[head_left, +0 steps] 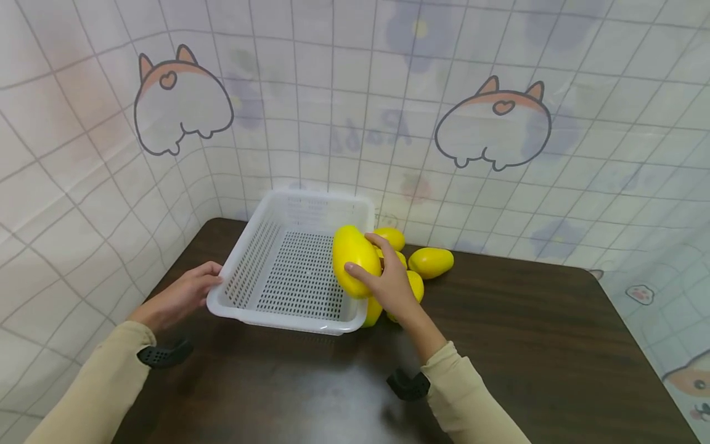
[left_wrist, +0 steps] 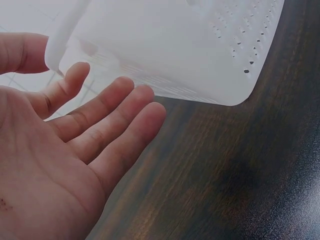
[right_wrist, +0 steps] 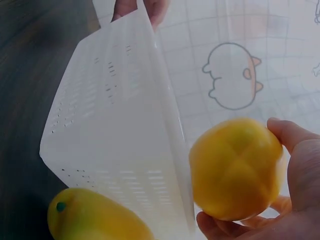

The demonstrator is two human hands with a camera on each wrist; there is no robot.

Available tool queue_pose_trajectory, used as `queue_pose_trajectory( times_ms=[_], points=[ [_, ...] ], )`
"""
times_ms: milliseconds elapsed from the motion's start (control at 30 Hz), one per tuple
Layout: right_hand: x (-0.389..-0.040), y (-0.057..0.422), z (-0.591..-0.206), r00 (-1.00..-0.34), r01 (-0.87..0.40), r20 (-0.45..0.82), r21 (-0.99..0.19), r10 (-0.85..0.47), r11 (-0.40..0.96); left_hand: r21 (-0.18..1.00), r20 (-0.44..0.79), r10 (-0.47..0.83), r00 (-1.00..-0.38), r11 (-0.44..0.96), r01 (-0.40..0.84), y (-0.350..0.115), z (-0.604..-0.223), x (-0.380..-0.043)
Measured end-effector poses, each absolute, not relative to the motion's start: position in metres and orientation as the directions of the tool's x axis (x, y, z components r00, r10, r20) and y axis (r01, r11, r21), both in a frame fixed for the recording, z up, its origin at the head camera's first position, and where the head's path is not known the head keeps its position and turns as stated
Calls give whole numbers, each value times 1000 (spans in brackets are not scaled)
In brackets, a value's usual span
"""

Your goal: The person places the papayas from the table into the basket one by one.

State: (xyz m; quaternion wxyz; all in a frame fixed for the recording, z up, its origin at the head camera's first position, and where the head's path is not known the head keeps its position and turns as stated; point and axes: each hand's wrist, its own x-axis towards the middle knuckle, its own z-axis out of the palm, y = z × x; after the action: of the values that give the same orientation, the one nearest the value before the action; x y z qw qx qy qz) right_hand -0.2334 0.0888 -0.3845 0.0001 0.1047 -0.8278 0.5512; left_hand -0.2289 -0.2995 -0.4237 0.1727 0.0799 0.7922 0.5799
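A white perforated plastic basket [head_left: 233, 310] stands on the dark table, nothing visible inside it. My left hand [head_left: 185, 293] pinches its left rim between thumb and index finger; the other fingers [left_wrist: 122, 132] hang loose below the rim. In my right hand [head_left: 395, 287] is a large yellow papaya [head_left: 352, 262], gripped between thumb and fingers. It is above the basket's right rim, and the right wrist view shows the ridged end of the papaya [right_wrist: 235, 170]. Several more yellow fruits [head_left: 431, 263] lie right of the basket, some partly hidden by my right hand.
A yellow fruit [right_wrist: 95, 217] with a green stem spot lies close against the basket's outer side. Behind the table [head_left: 527, 320] hangs a white gridded cloth [head_left: 333, 92] with cartoon prints. Black straps [head_left: 409, 385] sit at both wrists.
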Motion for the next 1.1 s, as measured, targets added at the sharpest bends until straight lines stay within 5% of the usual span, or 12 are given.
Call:
queue_pose_trajectory(
  times_ms=[567,1100],
  points=[
    [-233,86,-387,-982,-144,79,-907,-174,396,945,-200,331,-922,312,-94,-296,-426,-227],
    [-240,109,-390,-966,-210,155,-938,-206,277,933,-199,307,-931,349,-85,-295,-421,-230]
  ],
)
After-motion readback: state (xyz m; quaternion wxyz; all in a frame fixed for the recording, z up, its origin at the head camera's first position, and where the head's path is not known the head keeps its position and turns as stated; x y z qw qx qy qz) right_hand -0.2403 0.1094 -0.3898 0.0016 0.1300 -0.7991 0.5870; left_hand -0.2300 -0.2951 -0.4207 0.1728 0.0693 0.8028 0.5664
